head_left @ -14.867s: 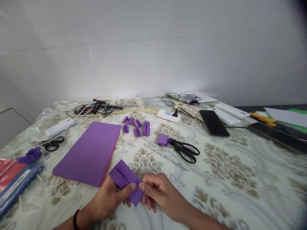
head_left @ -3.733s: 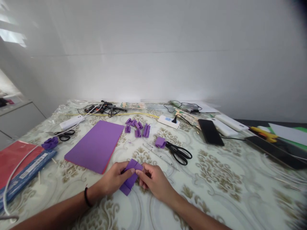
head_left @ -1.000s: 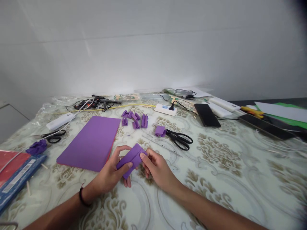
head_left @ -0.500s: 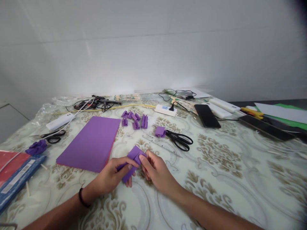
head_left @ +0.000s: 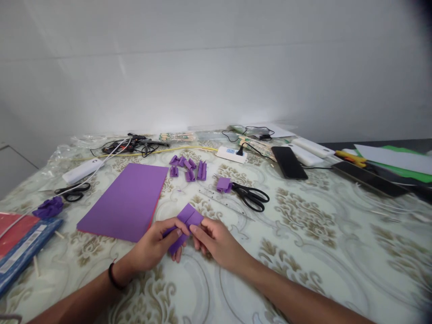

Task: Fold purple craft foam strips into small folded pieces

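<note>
Both hands hold one folded piece of purple paper [head_left: 187,213] above the patterned tablecloth. My left hand [head_left: 155,241] is closed on its left side, thumb and forefinger on top and other fingertips showing beneath. On the right side my right hand [head_left: 216,238] pinches the paper, its thumb lying on the fold. The fingers cover part of the lower paper. Beyond the hands lie several small folded purple pieces [head_left: 189,168]. Another folded purple piece [head_left: 223,184] rests by the blades of black-handled scissors [head_left: 251,196].
A purple sheet stack [head_left: 126,200] lies to the left, with a clear ruler [head_left: 224,203] ahead. Farther off are a white power strip [head_left: 231,155], tangled black cables [head_left: 131,145] and a black phone [head_left: 289,163]. Second scissors [head_left: 74,193] and crumpled purple paper [head_left: 48,207] sit far left.
Both hands and the purple paper sit slightly further left in view, and the whole scene has shifted a little the same way. My right thumb has slid slightly across the paper toward the left hand.
</note>
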Motion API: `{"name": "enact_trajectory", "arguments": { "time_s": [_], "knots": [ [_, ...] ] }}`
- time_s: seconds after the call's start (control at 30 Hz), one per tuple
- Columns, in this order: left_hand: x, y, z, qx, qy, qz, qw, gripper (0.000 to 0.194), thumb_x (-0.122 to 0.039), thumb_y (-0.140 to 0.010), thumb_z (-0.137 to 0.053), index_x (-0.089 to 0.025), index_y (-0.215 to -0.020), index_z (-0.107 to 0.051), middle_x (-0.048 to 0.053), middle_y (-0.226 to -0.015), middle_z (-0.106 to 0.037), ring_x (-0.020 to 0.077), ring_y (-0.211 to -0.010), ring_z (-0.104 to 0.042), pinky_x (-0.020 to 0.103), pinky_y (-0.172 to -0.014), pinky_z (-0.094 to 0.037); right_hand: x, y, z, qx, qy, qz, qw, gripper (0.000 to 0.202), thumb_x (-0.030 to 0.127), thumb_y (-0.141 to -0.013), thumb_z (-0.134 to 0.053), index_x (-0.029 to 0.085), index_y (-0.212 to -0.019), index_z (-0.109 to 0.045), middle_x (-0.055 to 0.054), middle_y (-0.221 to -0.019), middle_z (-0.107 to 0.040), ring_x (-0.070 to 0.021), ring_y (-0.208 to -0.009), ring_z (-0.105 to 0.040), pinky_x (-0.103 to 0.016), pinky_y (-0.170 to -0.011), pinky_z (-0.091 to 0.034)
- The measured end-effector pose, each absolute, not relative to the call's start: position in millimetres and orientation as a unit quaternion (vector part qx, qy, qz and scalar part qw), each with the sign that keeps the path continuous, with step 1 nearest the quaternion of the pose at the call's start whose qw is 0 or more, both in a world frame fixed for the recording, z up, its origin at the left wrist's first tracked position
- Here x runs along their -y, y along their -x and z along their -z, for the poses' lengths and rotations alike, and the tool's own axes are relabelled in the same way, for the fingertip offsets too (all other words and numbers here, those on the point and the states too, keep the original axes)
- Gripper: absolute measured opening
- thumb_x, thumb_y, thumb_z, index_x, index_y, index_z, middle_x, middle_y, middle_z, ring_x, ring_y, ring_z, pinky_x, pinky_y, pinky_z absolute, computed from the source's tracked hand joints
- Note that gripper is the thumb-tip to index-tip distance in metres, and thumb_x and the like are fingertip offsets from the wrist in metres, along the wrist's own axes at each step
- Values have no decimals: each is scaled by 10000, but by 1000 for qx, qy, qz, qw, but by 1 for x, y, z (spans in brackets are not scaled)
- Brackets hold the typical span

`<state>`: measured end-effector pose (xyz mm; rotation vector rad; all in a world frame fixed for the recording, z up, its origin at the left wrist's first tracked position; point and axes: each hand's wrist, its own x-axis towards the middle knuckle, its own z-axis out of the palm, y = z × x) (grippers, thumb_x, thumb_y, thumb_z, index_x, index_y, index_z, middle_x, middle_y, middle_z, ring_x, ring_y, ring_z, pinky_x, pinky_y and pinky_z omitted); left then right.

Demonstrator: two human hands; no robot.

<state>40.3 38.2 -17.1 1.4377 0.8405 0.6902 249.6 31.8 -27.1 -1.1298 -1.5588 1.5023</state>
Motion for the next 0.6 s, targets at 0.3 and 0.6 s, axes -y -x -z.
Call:
{"name": "enact_trajectory", "arguments": {
  "time_s": [0.3, 0.6],
  "knots": [
    [-38, -43, 17, -377, -648, -294, 593, 351, -477, -1019, -540, -138, -1031, -629, 7, -608, -662, 113, -500, -585, 225, -545, -500, -30, -245, 30, 586, 474, -554, 354, 451, 539, -981, -545, 206, -678, -511, 19, -561, -586, -94, -436, -475, -211, -429, -351],
    [-37, -43, 21, -379, -613, -296, 626, 262, -389, -973, -655, -163, -1095, -599, 13, -661, -711, 132, -559, -645, 251, -594, -557, -33, -248, 30, 578, 450, -578, 360, 445, 547, -923, -609, 201, -662, -507, 40, -526, -547, -87, -401, -480, -199, -408, -362]
  ]
}}
